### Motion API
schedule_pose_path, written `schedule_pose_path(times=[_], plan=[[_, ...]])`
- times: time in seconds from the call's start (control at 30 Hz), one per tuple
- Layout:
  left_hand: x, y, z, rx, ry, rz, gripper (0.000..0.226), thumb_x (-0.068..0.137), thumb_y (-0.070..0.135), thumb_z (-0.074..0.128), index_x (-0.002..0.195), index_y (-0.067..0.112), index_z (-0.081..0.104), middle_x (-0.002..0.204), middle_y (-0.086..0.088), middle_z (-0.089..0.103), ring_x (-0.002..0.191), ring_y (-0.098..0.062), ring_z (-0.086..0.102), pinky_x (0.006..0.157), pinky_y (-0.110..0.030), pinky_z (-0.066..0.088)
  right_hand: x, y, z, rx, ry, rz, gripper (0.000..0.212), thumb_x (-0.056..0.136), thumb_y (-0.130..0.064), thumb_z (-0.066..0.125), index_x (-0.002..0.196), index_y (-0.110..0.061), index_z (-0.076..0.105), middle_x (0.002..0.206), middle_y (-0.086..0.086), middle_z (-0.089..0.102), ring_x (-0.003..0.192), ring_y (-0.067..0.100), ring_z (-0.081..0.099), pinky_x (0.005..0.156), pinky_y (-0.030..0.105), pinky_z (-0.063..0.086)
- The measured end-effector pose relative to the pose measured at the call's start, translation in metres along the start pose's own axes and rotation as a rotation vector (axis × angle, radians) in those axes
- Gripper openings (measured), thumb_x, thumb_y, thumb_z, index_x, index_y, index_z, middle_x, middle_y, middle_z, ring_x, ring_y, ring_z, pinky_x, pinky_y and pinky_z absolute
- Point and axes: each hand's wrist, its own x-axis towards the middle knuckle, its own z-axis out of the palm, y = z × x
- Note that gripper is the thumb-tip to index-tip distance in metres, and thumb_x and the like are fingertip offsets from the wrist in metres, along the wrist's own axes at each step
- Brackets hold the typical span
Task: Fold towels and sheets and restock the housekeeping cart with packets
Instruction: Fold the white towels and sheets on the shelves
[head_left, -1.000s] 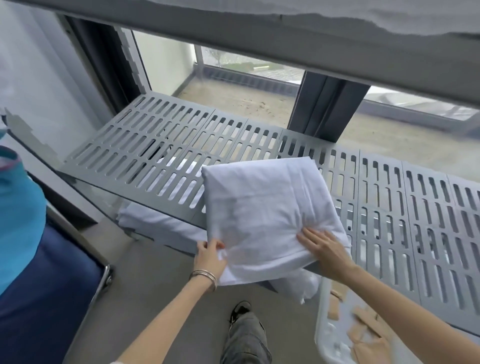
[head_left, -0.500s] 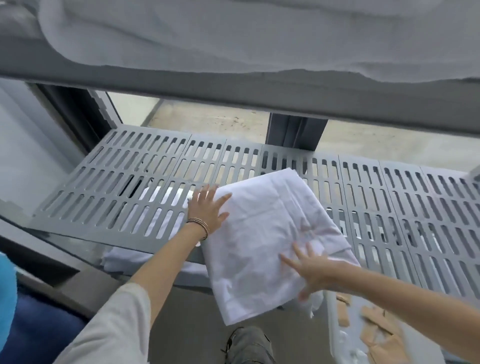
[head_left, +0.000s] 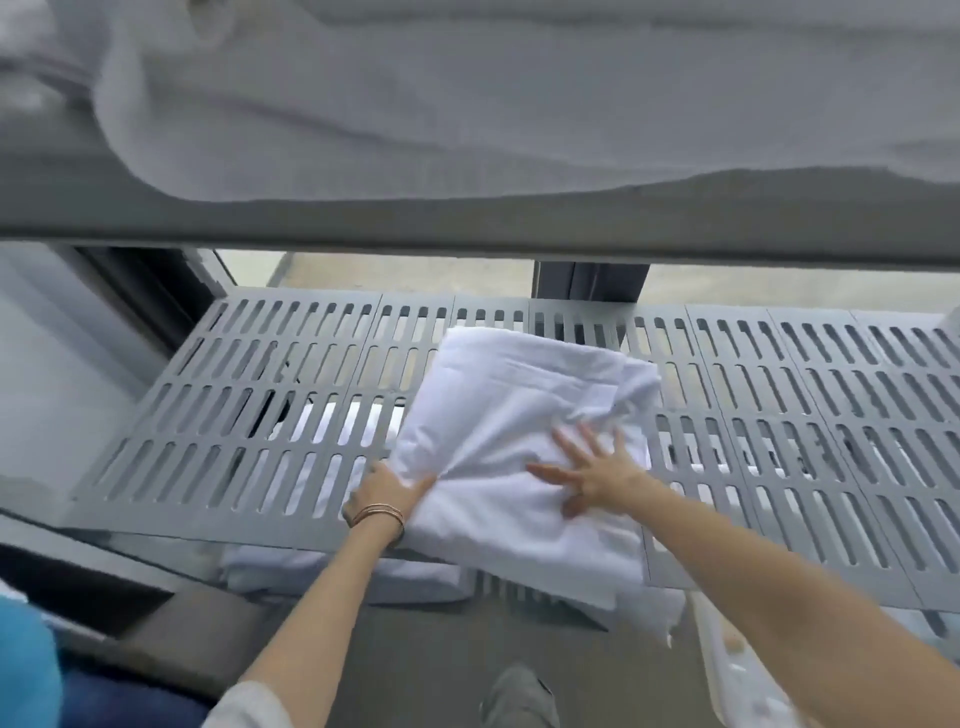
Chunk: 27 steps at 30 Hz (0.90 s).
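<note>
Folded white sheet (head_left: 524, 447) lies on the grey slotted cart shelf (head_left: 234, 415), its near edge hanging over the front. More white linen (head_left: 332, 571) sits on the level below. Her right hand (head_left: 597, 475) presses flat on the sheet, fingers spread; her left hand (head_left: 387, 491), bangles (head_left: 376, 514) at the wrist, grips its left edge.

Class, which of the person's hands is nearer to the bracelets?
Left. The bracelets sit on the wrist of the left hand; the right hand lies across the folded white sheet, farther away.
</note>
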Motion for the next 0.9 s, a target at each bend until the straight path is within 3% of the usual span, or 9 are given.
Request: schedule_pose_path(times=[0.13, 0.23, 0.3, 0.43, 0.57, 0.67, 0.73, 0.8, 0.9], plan=[[-0.052, -0.022, 0.034, -0.259, -0.251, -0.118, 0.109, 0.061, 0.07, 0.065, 0.135, -0.004, 0.036, 0.132, -0.016, 0.052, 0.118, -0.031, 0.053, 0.095, -0.035, 0.043, 0.002, -0.025, -0.025, 0.048, 0.051, 0.177, 0.065, 0.097, -0.018, 0.037, 0.149, -0.038, 0.003, 0.159, 0.008, -0.001, 0.143, 0.04, 0.0, 0.105, 0.07, 0.003], [-0.105, -0.014, 0.084, -0.686, -0.345, -0.147, 0.114, 0.041, 0.066, 0.077, 0.127, -0.004, 0.05, 0.122, -0.013, 0.061, 0.108, -0.027, 0.06, 0.092, -0.036, 0.049, -0.031, -0.05, -0.006, 0.2, 0.144, 0.057, 0.048, 0.096, -0.013, 0.032, 0.144, -0.014, 0.024, 0.153, 0.006, 0.02, 0.139, 0.03, 0.018, 0.109, 0.058, 0.02], [-0.145, 0.011, 0.114, -0.93, -0.407, -0.183, 0.097, 0.04, 0.052, 0.084, 0.116, -0.003, 0.058, 0.111, -0.01, 0.065, 0.094, -0.023, 0.065, 0.084, -0.036, 0.055, -0.061, -0.049, 0.012, 0.256, 0.156, 0.022, 0.048, 0.1, -0.019, 0.029, 0.146, -0.012, 0.021, 0.156, 0.003, 0.014, 0.141, 0.028, 0.016, 0.11, 0.053, 0.02], [-0.221, 0.075, 0.127, -1.112, -0.705, -0.232, 0.03, 0.085, 0.025, 0.069, 0.093, -0.002, 0.058, 0.075, -0.014, 0.062, 0.049, -0.016, 0.062, 0.049, -0.027, 0.053, -0.105, -0.005, 0.042, 0.199, 0.132, 0.089, 0.049, 0.103, -0.023, 0.023, 0.149, -0.009, 0.014, 0.158, 0.005, 0.009, 0.145, 0.025, 0.007, 0.115, 0.046, 0.016], [-0.237, 0.071, 0.107, -0.633, -0.716, 0.074, 0.03, 0.094, 0.031, 0.047, 0.081, 0.008, 0.06, 0.075, -0.008, 0.067, 0.053, -0.015, 0.064, 0.06, -0.028, 0.053, -0.136, -0.001, 0.043, 0.19, 0.118, 0.178, 0.054, 0.103, -0.03, 0.026, 0.15, -0.008, 0.009, 0.159, 0.01, 0.001, 0.146, 0.03, 0.0, 0.118, 0.046, 0.007], [-0.21, 0.046, 0.08, -0.07, -0.091, 0.376, 0.03, 0.093, 0.031, 0.044, 0.089, 0.014, 0.069, 0.093, -0.008, 0.07, 0.088, -0.028, 0.064, 0.075, -0.03, 0.048, -0.15, -0.044, 0.055, 0.224, 0.224, 0.101, 0.067, 0.096, -0.048, 0.036, 0.148, -0.01, 0.02, 0.156, 0.017, 0.014, 0.144, 0.035, 0.009, 0.113, 0.057, 0.013], [-0.188, 0.04, 0.075, -0.024, 0.266, 0.564, 0.032, 0.09, 0.03, 0.04, 0.097, 0.02, 0.069, 0.103, -0.003, 0.069, 0.099, -0.025, 0.063, 0.078, -0.03, 0.048, -0.15, -0.071, 0.069, 0.151, 0.19, 0.02, 0.088, 0.072, -0.066, 0.055, 0.14, -0.014, 0.034, 0.144, 0.022, 0.039, 0.135, 0.041, 0.032, 0.099, 0.07, 0.03], [-0.166, 0.045, 0.077, 0.132, 0.209, 0.796, 0.054, 0.083, 0.04, 0.024, 0.117, 0.027, 0.064, 0.127, -0.001, 0.061, 0.121, -0.022, 0.054, 0.096, -0.039, 0.044, -0.133, -0.082, 0.08, 0.087, 0.153, 0.029, 0.11, 0.038, -0.056, 0.082, 0.132, -0.016, 0.041, 0.138, 0.023, 0.045, 0.133, 0.041, 0.034, 0.096, 0.072, 0.026], [-0.132, 0.054, 0.089, 0.445, -0.091, 0.904, 0.071, 0.081, 0.053, -0.005, 0.148, 0.038, 0.013, 0.159, 0.007, 0.008, 0.147, -0.02, 0.0, 0.113, -0.055, 0.0, -0.103, -0.072, 0.075, 0.024, 0.149, 0.032, 0.113, 0.016, -0.032, 0.088, 0.123, -0.013, 0.056, 0.135, 0.022, 0.046, 0.137, 0.04, 0.023, 0.099, 0.072, 0.022]])
